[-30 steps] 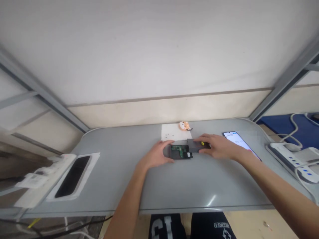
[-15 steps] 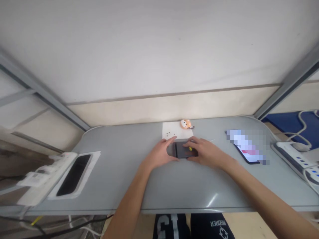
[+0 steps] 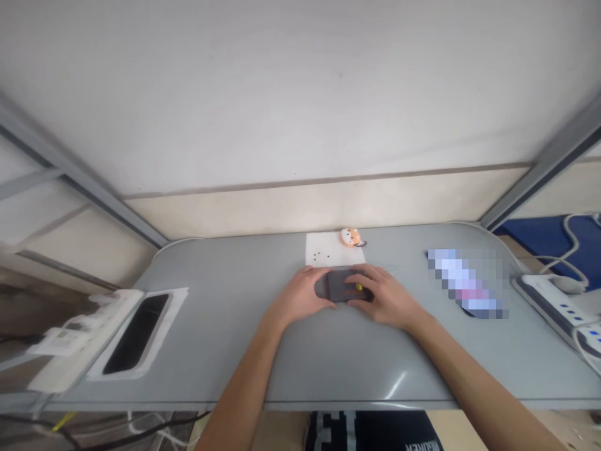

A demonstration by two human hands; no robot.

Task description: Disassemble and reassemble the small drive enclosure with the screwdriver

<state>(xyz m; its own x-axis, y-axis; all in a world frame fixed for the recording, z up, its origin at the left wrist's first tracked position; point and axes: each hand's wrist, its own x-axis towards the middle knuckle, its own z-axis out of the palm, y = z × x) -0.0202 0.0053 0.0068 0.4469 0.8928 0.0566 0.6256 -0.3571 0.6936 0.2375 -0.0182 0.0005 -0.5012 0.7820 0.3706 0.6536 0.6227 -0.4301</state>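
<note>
A flat dark grey block (image 3: 339, 287), perhaps a small device, lies on the desk between my hands. My left hand (image 3: 299, 295) curves its thumb and fingers around the block's left end, where a rounded grey part shows. My right hand (image 3: 387, 296) grips the right end, one finger resting across the top beside a small yellow spot (image 3: 359, 287). Just behind them is a white sheet (image 3: 328, 244) with several tiny dark pieces on it, too small to name for certain. An orange-and-white animal-faced trinket (image 3: 350, 237) with a dark loop sits on the sheet's right corner.
On the grey desk (image 3: 225, 351), a black phone (image 3: 136, 335) lies on white paper at left beside a white power strip (image 3: 84, 344). A phone (image 3: 462, 285) with a blurred screen lies at right. Another power strip (image 3: 558, 307) with cables stands farther right.
The right hand has shifted slightly left and down, and the dark block reaches a little nearer the left palm. The camera view has tilted slightly. Both hands keep their hold.
</note>
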